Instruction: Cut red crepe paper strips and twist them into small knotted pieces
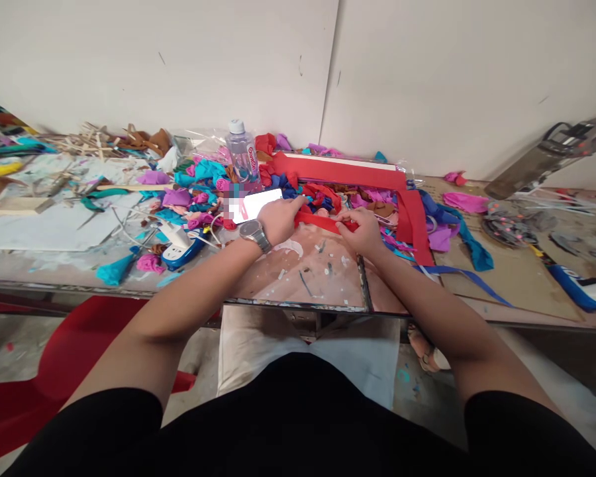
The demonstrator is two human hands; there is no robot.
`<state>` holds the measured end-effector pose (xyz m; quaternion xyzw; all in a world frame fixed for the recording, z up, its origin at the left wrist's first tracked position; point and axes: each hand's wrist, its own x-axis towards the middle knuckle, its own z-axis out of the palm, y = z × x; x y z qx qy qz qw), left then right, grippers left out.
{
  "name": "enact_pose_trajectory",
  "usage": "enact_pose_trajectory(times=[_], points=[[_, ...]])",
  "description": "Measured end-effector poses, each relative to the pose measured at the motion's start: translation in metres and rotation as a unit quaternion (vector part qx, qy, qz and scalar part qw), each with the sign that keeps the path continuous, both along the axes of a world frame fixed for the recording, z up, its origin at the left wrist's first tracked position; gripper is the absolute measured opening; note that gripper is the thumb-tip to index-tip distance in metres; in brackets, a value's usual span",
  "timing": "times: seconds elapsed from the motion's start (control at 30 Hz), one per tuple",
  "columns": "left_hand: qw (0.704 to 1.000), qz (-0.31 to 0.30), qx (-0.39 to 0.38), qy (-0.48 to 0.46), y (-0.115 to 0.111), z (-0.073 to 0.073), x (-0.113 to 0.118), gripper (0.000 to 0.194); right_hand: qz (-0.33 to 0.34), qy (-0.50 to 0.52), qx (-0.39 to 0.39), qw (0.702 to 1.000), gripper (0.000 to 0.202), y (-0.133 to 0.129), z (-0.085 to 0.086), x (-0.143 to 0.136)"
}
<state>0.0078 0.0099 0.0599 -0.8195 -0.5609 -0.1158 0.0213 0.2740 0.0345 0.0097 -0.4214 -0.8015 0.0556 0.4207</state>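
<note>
While the right hand (363,228) pinches a red strip (320,220) between thumb and fingertips, the left hand (281,220) has its fingers closed on the other end, so the strip spans the two at the paint-flecked tabletop (308,281). Crumpled scraps (176,197) in purple, blue and pink crowd around a clear bottle (243,159) (its white cap on), with a bright-screened phone (263,203) beside the left hand. Flat cardboard (506,281) covers part of the right side. Pale wall panels (203,66) rise behind; below, at left, a red shape (89,344), blurred, may be a seat.
</note>
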Motion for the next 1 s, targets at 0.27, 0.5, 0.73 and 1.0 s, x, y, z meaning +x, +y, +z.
enact_pose_trajectory(times=[0.27, 0.5, 0.73, 1.0], points=[[0.991, 0.011, 0.128, 0.034, 0.003, 0.006, -0.011, 0.04, 0.024, -0.004, -0.005, 1.0, 0.012, -0.001, -0.002, -0.002], [0.994, -0.016, 0.085, 0.069, 0.003, 0.003, -0.01, 0.032, 0.048, -0.027, -0.031, 0.998, 0.011, 0.0, -0.005, -0.002], [0.996, -0.034, 0.003, 0.086, 0.004, -0.003, -0.002, 0.029, 0.078, -0.065, -0.038, 0.994, 0.011, -0.007, -0.006, -0.007], [0.995, 0.013, -0.062, 0.08, 0.003, -0.002, 0.002, 0.035, 0.095, -0.075, -0.066, 0.99, 0.011, -0.011, -0.003, -0.009]])
